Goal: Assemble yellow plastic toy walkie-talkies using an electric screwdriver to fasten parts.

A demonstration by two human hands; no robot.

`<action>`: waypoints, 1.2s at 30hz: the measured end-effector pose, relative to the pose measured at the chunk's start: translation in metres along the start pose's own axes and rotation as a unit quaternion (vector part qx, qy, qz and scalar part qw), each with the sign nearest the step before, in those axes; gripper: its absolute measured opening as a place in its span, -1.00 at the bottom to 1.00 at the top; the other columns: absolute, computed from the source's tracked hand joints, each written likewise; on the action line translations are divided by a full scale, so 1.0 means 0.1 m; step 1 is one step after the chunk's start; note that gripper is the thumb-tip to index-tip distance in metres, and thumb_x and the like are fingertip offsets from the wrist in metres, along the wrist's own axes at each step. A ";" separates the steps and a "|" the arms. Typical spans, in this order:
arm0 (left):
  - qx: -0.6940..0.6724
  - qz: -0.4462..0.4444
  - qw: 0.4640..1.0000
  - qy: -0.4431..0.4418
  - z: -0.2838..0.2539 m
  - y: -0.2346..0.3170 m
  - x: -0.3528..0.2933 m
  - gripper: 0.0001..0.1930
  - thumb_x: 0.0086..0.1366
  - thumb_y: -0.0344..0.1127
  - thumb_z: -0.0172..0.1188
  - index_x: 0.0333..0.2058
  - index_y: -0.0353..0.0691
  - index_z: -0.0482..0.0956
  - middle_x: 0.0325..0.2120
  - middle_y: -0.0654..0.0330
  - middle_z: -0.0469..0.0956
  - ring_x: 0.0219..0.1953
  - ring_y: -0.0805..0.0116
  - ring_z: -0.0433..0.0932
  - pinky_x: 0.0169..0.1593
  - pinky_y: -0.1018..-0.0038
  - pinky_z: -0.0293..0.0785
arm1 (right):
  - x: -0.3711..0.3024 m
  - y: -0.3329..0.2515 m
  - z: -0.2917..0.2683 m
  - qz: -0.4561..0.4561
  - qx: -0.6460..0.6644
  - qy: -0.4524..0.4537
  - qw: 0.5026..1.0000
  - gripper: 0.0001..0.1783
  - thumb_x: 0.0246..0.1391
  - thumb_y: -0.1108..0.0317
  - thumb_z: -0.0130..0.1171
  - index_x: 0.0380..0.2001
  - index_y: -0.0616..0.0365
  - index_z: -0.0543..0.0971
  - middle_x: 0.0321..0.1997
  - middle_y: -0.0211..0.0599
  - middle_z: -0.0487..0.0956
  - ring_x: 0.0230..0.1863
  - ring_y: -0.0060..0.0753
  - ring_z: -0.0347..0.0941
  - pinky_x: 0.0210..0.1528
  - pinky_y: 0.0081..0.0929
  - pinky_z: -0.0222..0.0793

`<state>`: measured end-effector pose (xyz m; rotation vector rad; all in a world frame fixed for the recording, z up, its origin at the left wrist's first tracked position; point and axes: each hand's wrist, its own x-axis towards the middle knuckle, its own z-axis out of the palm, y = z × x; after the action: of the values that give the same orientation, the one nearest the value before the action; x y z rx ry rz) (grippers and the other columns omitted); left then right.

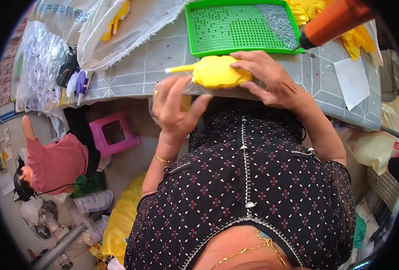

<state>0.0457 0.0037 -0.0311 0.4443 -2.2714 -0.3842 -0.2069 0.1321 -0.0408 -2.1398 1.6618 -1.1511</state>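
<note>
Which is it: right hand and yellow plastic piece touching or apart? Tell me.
Touching: the head view shows the right hand clasping the yellow plastic piece, fingertips lying over its right end.

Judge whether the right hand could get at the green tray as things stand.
Probably yes: the green tray lies just beyond the right hand, apparently unobstructed, though that hand is holding a yellow plastic piece.

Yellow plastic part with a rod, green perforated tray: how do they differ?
The yellow plastic part is smaller and bulky; the green perforated tray, larger and flat. The right hand holds the part; the tray rests on the grey table, holding small silvery pieces. Both are brightly coloured.
</note>
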 end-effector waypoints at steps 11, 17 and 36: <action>0.027 0.043 0.985 -0.167 0.42 -0.02 0.18 -0.22 0.05 -0.06 0.52 0.22 -0.22 0.46 0.16 -0.03 0.46 0.17 -0.09 0.45 0.25 0.05 0.32 | -0.54 -0.22 -0.41 -0.029 -0.089 0.282 0.955 -0.64 -0.01 0.66 0.32 -0.09 0.28 0.59 -0.06 0.03 0.63 -0.13 -0.14 0.61 -0.11 -0.23 0.52; 0.028 0.045 0.986 -0.159 0.60 0.05 0.33 -0.23 0.09 0.01 0.50 0.21 -0.22 0.45 0.16 -0.01 0.45 0.18 -0.04 0.45 0.19 0.10 0.31 | -0.06 -0.07 -1.18 0.106 0.114 0.398 0.904 -0.16 0.15 0.05 0.39 0.34 0.25 0.28 0.27 -0.06 0.47 0.25 -0.25 0.44 0.20 -0.22 0.38; -0.005 0.037 0.991 -0.130 0.74 0.00 0.44 -0.27 0.04 0.01 0.53 0.12 -0.19 0.49 0.03 0.03 0.47 -0.01 0.00 0.51 0.07 0.13 0.38 | 0.97 0.20 -0.81 0.229 0.389 0.283 0.847 -0.71 0.09 0.39 0.40 -0.20 0.12 0.48 -0.51 -0.44 0.49 -0.57 -0.59 0.44 -0.50 -0.61 0.36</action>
<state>-0.0373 -0.0052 -0.0515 0.3173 -2.5294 -0.4378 -0.2701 0.0622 0.0464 -0.8927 1.3771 -1.9414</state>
